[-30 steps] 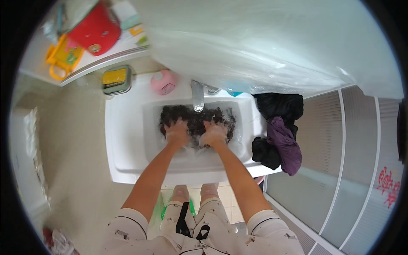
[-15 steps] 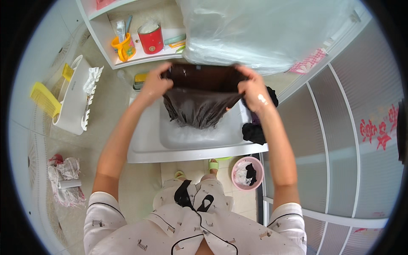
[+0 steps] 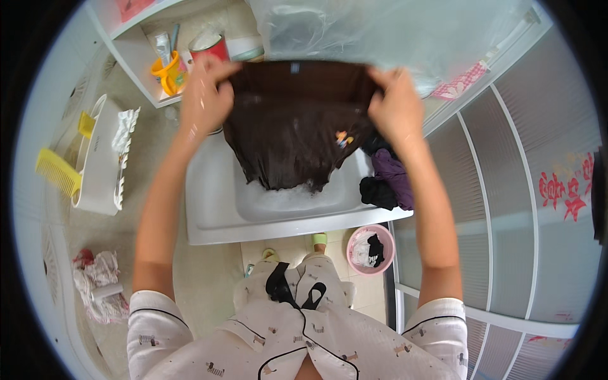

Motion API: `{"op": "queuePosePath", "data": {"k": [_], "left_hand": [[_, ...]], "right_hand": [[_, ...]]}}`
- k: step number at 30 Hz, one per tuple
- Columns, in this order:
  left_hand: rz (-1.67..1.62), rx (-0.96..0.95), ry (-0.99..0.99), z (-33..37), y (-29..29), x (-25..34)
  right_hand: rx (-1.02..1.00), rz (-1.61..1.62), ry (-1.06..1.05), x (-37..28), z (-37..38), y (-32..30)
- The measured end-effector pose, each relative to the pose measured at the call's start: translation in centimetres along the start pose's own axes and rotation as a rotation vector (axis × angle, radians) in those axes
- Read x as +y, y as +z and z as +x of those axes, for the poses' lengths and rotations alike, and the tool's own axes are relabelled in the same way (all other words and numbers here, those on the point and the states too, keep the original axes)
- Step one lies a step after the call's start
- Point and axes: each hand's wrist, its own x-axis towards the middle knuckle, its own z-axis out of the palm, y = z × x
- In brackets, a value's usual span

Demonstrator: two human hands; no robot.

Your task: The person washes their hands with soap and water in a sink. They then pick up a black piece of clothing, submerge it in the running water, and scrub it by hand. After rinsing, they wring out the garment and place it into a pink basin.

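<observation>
Stretched out between my two hands is a wet dark brown garment (image 3: 291, 126) with a wide waistband, a small tag inside it and a small colourful motif on the front; I cannot tell shorts from skirt. My left hand (image 3: 206, 98) pinches the left end of the waistband, and my right hand (image 3: 396, 107) grips the right end. The garment's lower edge hangs at the suds (image 3: 278, 200) in the white sink (image 3: 206, 218). On the sink's right rim lie black and purple clothes (image 3: 391, 180), near my right forearm.
A pink basin (image 3: 349, 256) with white and black cloth stands on the floor. At the left are a white wall caddy (image 3: 95, 180), a yellow comb (image 3: 58, 171) and a hanging cloth (image 3: 95, 275). Shelves (image 3: 123, 60) hold an orange cup (image 3: 168, 79). Sliding panels (image 3: 506, 202) rise at the right.
Both hands have moved apart and up, spreading the waistband wider. The bunched garment now hangs flatter, with its motif showing. The purple cloth on the rim shows more.
</observation>
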Motion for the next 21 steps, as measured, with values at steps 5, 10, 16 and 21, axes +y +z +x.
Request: {"op": "queuePosePath", "data": {"k": [5, 10, 16, 21], "left_hand": [[0.124, -0.680, -0.432, -18.4, 13.2, -2.7], [0.168, -0.867, -0.502, -28.8, 25.5, -1.6], [0.159, -0.630, -0.715, -35.9, 34.2, -2.1], [-0.165, -0.518, -0.956, -37.3, 36.4, -6.1]], "right_hand": [[-0.659, 0.119, 0.187, 3.7, -13.2, 18.0], [-0.772, 0.037, 0.313, 2.1, -21.4, 32.7], [-0.831, 0.064, 0.306, 2.9, -24.0, 41.1], [-0.868, 0.087, 0.214, 1.7, -21.4, 42.6]]}}
